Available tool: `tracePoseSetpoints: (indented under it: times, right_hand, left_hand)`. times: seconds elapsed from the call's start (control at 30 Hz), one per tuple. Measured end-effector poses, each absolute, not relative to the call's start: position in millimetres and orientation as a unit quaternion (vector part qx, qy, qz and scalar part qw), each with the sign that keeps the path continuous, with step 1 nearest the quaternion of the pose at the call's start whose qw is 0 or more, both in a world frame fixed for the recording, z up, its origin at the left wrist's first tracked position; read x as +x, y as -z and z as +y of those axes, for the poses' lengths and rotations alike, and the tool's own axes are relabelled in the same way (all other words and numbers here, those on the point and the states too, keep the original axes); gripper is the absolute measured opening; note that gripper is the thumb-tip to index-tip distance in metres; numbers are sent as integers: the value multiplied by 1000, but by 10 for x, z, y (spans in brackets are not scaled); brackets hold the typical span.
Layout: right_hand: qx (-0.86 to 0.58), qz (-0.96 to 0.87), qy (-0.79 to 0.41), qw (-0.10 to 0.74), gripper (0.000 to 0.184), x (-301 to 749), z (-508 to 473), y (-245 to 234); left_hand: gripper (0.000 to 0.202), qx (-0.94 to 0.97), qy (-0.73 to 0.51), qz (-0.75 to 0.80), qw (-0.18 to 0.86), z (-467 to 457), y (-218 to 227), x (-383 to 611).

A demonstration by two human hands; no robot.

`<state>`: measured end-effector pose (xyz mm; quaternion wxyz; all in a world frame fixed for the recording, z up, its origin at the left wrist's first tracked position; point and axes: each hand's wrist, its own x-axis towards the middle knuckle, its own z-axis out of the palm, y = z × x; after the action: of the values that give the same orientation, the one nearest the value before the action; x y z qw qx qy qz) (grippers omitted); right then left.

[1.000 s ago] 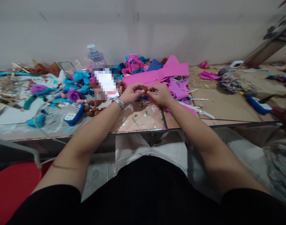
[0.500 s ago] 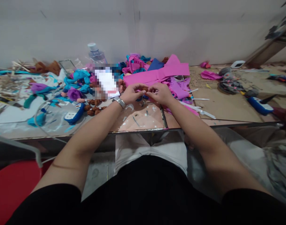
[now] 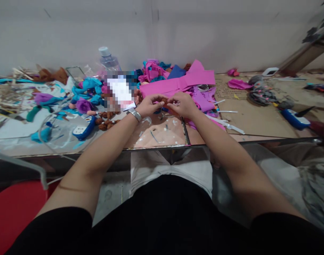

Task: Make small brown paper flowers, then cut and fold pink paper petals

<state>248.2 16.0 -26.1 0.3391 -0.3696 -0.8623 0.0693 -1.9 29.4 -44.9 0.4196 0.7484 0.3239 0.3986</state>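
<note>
My left hand (image 3: 149,105), with a metal-banded watch on its wrist, pinches a small brown crepe paper piece (image 3: 165,101) over the table's front half. From the other side, my right hand (image 3: 184,105) grips the same piece, fingers closed near the left fingertips. Most of it is hidden by the fingers, so its exact shape cannot be made out. Just behind both hands lies a wide pink crepe paper strip (image 3: 178,84). Purple paper (image 3: 204,101) rests beside my right hand, and crumpled brown paper pieces (image 3: 106,122) lie left of my left wrist.
A clear bottle (image 3: 109,62) stands near the wall, behind a partly blurred white sheet (image 3: 121,92). Blue-and-white devices (image 3: 84,128) lie at left and right. Cardboard (image 3: 257,120) covers the right side. A red stool (image 3: 18,212) is at lower left; another person's leg (image 3: 271,170) shows at right.
Both hands stay in nearly the same place, still on the brown piece. Only slight finger movement shows, and the view has shifted a little.
</note>
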Motion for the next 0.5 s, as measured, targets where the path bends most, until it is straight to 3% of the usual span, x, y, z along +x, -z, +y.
tracePoseSetpoints:
  times: [0.23,0.5]
  right_hand:
    - [-380,-857,-75,340,20,2465,163,286]
    - [-381,-851,-77,352,20,2465,169,296]
  left_hand:
    - [72,721,-427,320,442,308,481,15]
    - [56,699,-447,335,447,327,480,36]
